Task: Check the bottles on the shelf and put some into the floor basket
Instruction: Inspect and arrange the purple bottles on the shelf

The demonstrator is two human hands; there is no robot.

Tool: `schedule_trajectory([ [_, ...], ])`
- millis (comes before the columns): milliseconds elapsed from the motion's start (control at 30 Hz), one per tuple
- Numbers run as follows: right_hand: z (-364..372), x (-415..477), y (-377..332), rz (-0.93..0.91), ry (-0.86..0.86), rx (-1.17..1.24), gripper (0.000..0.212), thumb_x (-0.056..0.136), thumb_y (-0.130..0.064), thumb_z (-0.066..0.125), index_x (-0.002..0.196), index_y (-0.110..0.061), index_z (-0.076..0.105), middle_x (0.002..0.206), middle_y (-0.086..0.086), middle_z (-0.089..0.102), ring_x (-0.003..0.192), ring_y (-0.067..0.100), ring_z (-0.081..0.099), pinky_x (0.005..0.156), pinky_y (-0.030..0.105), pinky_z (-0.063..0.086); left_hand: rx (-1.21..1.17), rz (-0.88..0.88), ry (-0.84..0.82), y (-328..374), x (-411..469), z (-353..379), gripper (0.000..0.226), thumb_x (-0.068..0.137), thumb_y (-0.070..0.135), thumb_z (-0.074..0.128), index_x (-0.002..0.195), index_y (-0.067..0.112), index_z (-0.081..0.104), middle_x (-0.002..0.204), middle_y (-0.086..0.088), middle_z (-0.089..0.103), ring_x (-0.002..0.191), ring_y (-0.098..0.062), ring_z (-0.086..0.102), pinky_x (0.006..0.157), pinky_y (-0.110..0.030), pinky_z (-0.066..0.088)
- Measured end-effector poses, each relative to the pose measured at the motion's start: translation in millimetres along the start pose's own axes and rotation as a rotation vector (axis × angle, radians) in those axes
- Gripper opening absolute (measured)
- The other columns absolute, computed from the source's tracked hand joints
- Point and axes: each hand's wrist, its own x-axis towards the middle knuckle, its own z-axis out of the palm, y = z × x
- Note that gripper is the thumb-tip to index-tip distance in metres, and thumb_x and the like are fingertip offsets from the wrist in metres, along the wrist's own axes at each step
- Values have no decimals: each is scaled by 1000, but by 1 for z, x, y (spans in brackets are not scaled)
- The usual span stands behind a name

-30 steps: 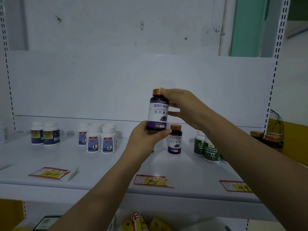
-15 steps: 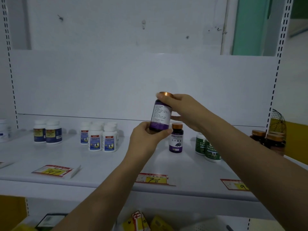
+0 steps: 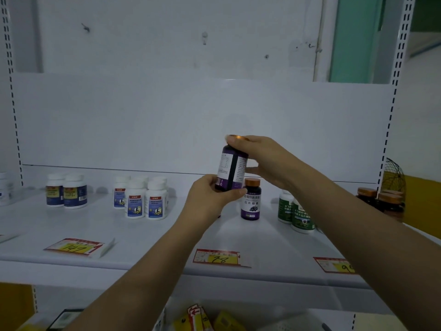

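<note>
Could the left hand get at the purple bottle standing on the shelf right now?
Probably not at once: the left hand grips the base of the raised bottle, with the right hand on its cap. The standing bottle is close, with nothing between.

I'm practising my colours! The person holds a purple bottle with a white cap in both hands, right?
Not quite. In the head view the purple bottle has a copper-coloured cap, not white. The left hand and right hand both hold it.

A shop: slotted shelf [image 3: 143, 235] with price tags [image 3: 74, 247] before supplement bottles [image 3: 145, 201].
</note>
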Motion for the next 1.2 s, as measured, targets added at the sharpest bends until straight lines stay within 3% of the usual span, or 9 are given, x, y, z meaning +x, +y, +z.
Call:
schedule_trajectory([
  [200, -6, 3, -1, -19, 113, -102, 46, 85, -20, 70, 126, -6, 55, 110, 7, 67, 98, 16, 65, 85, 29, 55, 36, -38, -81, 0, -1, 8, 62, 80, 32, 71, 134, 19, 45, 133, -1, 55, 119, -20, 53, 96, -33, 42],
  [300, -13, -2, 2, -20, 18, -8, 41, 91, -16, 61, 130, -4, 53, 116, 9, 66, 106, 20, 64, 89, 32, 54, 58, -29, -139, 2, -1, 5, 60, 82, 32, 69, 136, 21, 45, 134, 0, 54, 113, -16, 51, 96, -33, 41],
  [400, -14, -5, 4, -8, 0, 27, 42, 94, -19, 58, 133, -7, 50, 120, 7, 64, 110, 19, 61, 94, 36, 51, 53, -41, -66, 1, 0, 9, 61, 79, 30, 72, 133, 19, 47, 128, -1, 57, 101, -12, 50, 96, -34, 44],
  [533, -5, -4, 4, 20, 111, -168, 44, 85, -41, 66, 112, -6, 62, 104, 8, 69, 99, 21, 66, 89, 37, 54, 70, -37, 91, -2, -1, 19, 63, 72, 33, 79, 126, 17, 50, 121, -2, 61, 99, -15, 57, 93, -36, 51],
  [600, -5, -1, 6, 55, 191, -172, 47, 80, -41, 72, 110, -5, 63, 101, 10, 70, 95, 23, 67, 87, 38, 56, 66, -35, 108, -2, -3, 23, 64, 72, 33, 79, 126, 17, 50, 121, -2, 61, 97, -15, 56, 92, -37, 52],
  [800, -15, -6, 10, -22, 164, -3, 53, 80, -22, 74, 126, -6, 54, 113, 5, 66, 101, 17, 65, 88, 32, 55, 31, -30, -94, -4, -1, 15, 60, 81, 24, 72, 134, 17, 45, 133, -1, 56, 120, -19, 54, 104, -40, 42],
  [1000, 0, -33, 7, -313, 151, -86, 43, 77, -13, 76, 116, -21, 61, 109, -12, 68, 103, 0, 63, 83, 14, 53, -24, 100, 33, -9, 11, 16, 50, 76, 12, 75, 122, 17, 55, 118, 1, 64, 110, -18, 59, 94, -31, 49],
  [1100, 17, -51, 17, -561, 273, -268, 49, 76, -16, 77, 119, -29, 58, 117, -19, 61, 112, -7, 55, 95, 9, 44, -52, 228, 198, -2, 20, 15, 43, 80, 7, 70, 120, 19, 59, 107, 3, 66, 101, -20, 61, 83, -30, 53],
  [1200, 24, -59, 33, -848, 419, -459, 57, 79, -11, 75, 129, -20, 50, 127, -11, 52, 122, -4, 46, 103, 12, 38, -127, 307, 265, 11, 25, 21, 36, 89, 18, 64, 124, 18, 58, 118, -5, 64, 106, -25, 62, 82, -33, 57],
])
